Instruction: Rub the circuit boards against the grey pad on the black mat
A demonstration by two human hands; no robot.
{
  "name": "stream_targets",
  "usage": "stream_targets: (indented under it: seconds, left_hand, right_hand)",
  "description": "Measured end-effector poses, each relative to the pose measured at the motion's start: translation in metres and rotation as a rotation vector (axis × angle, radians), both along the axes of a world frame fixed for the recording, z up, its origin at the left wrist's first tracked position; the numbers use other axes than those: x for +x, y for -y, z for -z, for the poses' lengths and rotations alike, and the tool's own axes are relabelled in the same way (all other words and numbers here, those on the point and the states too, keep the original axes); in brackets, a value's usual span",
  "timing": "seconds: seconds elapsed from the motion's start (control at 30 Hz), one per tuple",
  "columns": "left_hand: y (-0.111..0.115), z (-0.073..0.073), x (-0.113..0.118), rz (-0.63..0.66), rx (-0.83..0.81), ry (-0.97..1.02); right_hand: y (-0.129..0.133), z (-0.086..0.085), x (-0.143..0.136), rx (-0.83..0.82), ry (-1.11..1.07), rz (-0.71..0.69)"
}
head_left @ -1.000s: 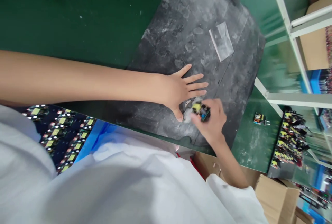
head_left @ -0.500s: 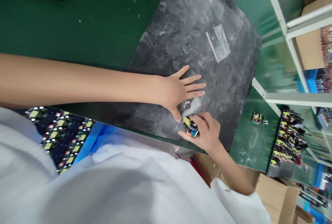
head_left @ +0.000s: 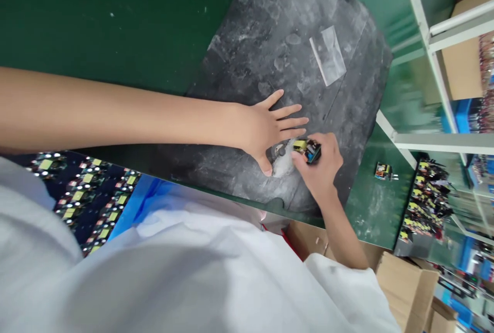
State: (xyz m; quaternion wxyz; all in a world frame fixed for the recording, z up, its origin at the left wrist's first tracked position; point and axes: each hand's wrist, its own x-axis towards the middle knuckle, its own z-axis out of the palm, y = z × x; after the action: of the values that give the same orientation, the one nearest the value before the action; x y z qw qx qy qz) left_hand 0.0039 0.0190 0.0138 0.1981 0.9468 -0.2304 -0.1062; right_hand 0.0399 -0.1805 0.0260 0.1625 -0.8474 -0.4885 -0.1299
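My left hand (head_left: 268, 127) lies flat with its fingers spread on a dusty black mat (head_left: 247, 60). In my right hand (head_left: 326, 163) is a small circuit board (head_left: 307, 150) with a yellow-topped part, pinched between thumb and fingers. Just beyond the left thumb, a small round grey piece (head_left: 280, 150) sits on the mat beside a whitish powdery patch (head_left: 284, 165). Farther up the mat lies a clear plastic bag (head_left: 328, 56), touched by neither hand.
A single circuit board (head_left: 383, 171) rests on the green tabletop at right, near a tray crowded with boards (head_left: 426, 196). Rows of boards (head_left: 83, 194) fill a blue-edged tray at lower left. White frame bars (head_left: 443, 141) and cardboard boxes (head_left: 401, 284) stand at right.
My right hand has moved up and to the right with the circuit board, away from the left thumb. The left hand keeps its spread pose on the mat. The view has shifted slightly.
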Motion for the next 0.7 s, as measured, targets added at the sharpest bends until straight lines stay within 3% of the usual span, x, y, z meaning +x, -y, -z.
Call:
stream_targets:
  seconds: [0.17,0.23,0.37,0.57,0.7]
  left_hand:
    - [0.0,-0.004,-0.001,0.026,0.017,-0.035]
    - [0.0,-0.004,0.0,0.018,0.013,-0.037]
    - [0.001,-0.003,0.001,-0.002,0.017,-0.031]
    - [0.0,-0.002,0.0,0.005,-0.028,-0.031]
    - [0.0,-0.004,0.001,0.004,0.022,-0.049]
  right_hand:
    - [0.003,-0.001,-0.014,-0.07,0.016,-0.264]
    - [0.003,0.001,-0.01,-0.064,0.021,-0.226]
    - [0.002,0.004,0.003,0.032,0.028,0.016]
    - [0.008,0.004,-0.018,-0.049,-0.03,-0.22]
    - [0.006,0.005,0.0,0.007,-0.004,-0.035]
